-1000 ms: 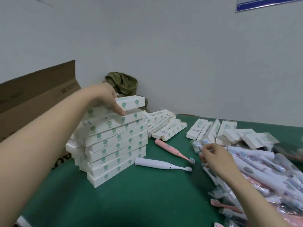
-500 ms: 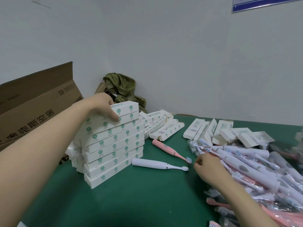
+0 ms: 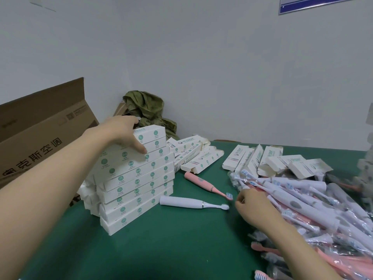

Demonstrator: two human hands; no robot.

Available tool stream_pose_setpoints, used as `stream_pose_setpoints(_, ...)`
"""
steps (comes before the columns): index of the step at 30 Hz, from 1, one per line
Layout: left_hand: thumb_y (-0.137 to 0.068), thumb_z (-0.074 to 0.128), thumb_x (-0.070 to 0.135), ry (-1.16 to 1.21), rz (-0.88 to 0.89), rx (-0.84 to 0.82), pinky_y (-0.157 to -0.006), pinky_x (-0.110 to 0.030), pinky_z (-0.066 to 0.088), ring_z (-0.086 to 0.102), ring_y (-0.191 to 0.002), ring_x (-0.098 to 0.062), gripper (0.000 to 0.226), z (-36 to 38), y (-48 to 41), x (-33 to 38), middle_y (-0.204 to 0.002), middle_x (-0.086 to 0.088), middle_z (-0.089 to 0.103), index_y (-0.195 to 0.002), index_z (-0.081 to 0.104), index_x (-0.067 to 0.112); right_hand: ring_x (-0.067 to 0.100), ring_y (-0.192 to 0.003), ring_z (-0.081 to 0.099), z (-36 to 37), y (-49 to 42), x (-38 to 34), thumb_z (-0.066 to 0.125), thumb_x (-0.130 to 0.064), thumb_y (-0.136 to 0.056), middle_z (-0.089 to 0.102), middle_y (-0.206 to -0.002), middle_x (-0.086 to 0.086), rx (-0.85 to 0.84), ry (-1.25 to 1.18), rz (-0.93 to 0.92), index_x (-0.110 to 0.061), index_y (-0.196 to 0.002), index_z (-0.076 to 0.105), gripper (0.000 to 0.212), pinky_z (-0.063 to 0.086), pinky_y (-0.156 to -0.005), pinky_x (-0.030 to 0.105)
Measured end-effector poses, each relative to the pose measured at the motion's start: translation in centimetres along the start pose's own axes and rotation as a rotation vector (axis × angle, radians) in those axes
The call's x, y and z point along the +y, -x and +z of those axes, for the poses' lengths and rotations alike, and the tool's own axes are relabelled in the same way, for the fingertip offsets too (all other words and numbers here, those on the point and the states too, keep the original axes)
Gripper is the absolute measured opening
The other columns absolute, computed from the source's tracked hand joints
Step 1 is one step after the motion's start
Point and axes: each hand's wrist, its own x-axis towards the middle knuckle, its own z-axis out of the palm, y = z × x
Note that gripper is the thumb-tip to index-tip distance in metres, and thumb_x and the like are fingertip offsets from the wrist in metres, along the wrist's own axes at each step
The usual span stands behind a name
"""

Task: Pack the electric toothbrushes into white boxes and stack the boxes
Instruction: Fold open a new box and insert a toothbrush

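Observation:
A tall stack of white boxes (image 3: 137,182) with green dots stands on the left of the green table (image 3: 161,249). My left hand (image 3: 121,132) holds the top white box (image 3: 155,132), thumb down the front face and fingers over the far side. A bare white toothbrush (image 3: 181,202) and a pink toothbrush (image 3: 201,182) lie loose in front of the stack. My right hand (image 3: 252,207) pinches the head end of a wrapped toothbrush at the left edge of the pile of wrapped toothbrushes (image 3: 312,203).
Loose white boxes (image 3: 193,154) lie behind the stack, and more open ones (image 3: 272,158) lie behind the pile. A brown cardboard carton (image 3: 40,134) stands at the left table edge. A crumpled green bag (image 3: 147,110) sits against the wall.
My left hand has set the top box down square on the stack and stays on it. My right hand has slid a little toward the near left edge of the wrapped pile.

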Motion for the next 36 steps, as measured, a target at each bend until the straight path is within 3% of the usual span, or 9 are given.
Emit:
stream_pose_setpoints(4,-0.065,0.079,0.051,-0.081,0.069,0.228,-0.095,-0.044,0.038,0.037,-0.124,-0.035,0.089,-0.2,1.4,2.9,-0.13,-0.012,0.048,-0.139,0.04,0.021,0.019,-0.082,0.064,0.1,0.1,-0.1,0.046,-0.019,-0.089,0.066,-0.095,0.003,0.006,0.001,0.008,-0.012,-0.095,0.064,0.02,0.056,-0.079,0.04)
stream_pose_setpoints(7,-0.077,0.068,0.034,0.068,0.311,0.41,-0.093,-0.04,0.041,0.042,-0.118,-0.028,0.058,1.7,2.7,6.9,-0.124,-0.008,0.052,-0.131,0.05,0.02,0.019,-0.084,0.063,0.2,0.1,-0.3,0.048,-0.018,-0.088,0.066,-0.095,0.003,0.023,-0.02,-0.033,-0.012,-0.092,0.066,0.02,0.055,-0.079,0.038)
stream_pose_setpoints(13,-0.087,0.057,0.031,0.3,0.468,0.103,-0.086,-0.035,0.045,0.052,-0.108,-0.023,0.036,10.5,1.3,16.7,-0.116,-0.005,0.056,-0.119,0.056,0.015,0.024,-0.099,0.059,-0.8,0.1,0.8,0.046,-0.009,-0.089,0.062,-0.106,0.006,0.094,0.085,-0.015,-0.011,-0.105,0.059,0.02,0.047,-0.078,0.029)
stream_pose_setpoints(17,-0.093,0.051,0.038,0.503,0.363,-0.088,-0.067,-0.032,0.041,0.053,-0.078,-0.024,0.032,13.8,-2.9,21.8,-0.084,-0.012,0.056,-0.077,0.053,0.01,0.024,-0.098,0.057,-1.8,-0.1,2.7,0.043,-0.026,-0.093,0.062,-0.103,0.004,0.154,0.101,0.015,-0.015,-0.099,0.058,0.02,0.039,-0.071,0.027)
stream_pose_setpoints(20,-0.091,0.048,0.05,0.623,0.312,-0.177,-0.079,-0.035,0.047,0.06,-0.098,-0.035,0.059,15.4,-5.4,25.4,-0.105,-0.024,0.064,-0.101,0.062,-0.007,0.024,-0.097,0.059,-2.5,-1.0,3.8,0.046,-0.024,-0.09,0.065,-0.099,0.003,0.146,0.123,0.005,-0.016,-0.095,0.059,0.016,0.039,-0.069,0.026)
stream_pose_setpoints(22,-0.089,0.051,0.049,0.602,0.304,-0.203,-0.085,-0.036,0.046,0.057,-0.107,-0.036,0.055,16.1,-6.1,27.0,-0.115,-0.022,0.062,-0.105,0.062,-0.002,0.023,-0.098,0.059,-2.9,-1.4,4.2,0.05,-0.021,-0.089,0.066,-0.1,0.004,0.142,0.11,-0.029,-0.014,-0.1,0.061,0.017,0.044,-0.074,0.028)
stream_pose_setpoints(26,-0.088,0.056,0.032,0.697,0.274,-0.144,-0.079,-0.036,0.048,0.061,-0.099,-0.035,0.028,16.5,-6.0,27.9,-0.106,-0.022,0.064,-0.08,0.059,0.006,0.021,-0.095,0.06,-3.3,-1.2,5.0,0.052,-0.017,-0.088,0.068,-0.099,0.004,0.088,0.057,-0.057,-0.014,-0.099,0.065,0.017,0.049,-0.079,0.031)
stream_pose_setpoints(31,-0.091,0.061,0.022,1.281,0.188,0.072,-0.052,-0.018,0.048,0.059,-0.051,-0.003,0.011,14.3,-3.8,23.6,-0.097,0.003,0.063,-0.1,0.063,0.016,0.021,-0.087,0.063,-3.3,-1.1,5.6,0.05,-0.019,-0.089,0.07,-0.093,0.005,0.063,0.057,-0.053,-0.011,-0.093,0.067,0.019,0.052,-0.079,0.034)
stream_pose_setpoints(36,-0.089,0.065,0.017,1.623,0.098,-0.178,-0.065,-0.026,0.057,0.069,-0.075,-0.009,0.018,12.0,0.1,17.3,-0.089,0.004,0.071,-0.107,0.063,0.013,0.017,-0.086,0.062,-3.1,-1.0,5.6,0.053,-0.022,-0.091,0.07,-0.092,0.001,0.158,-0.055,-0.042,-0.014,-0.095,0.068,0.017,0.049,-0.074,0.028)
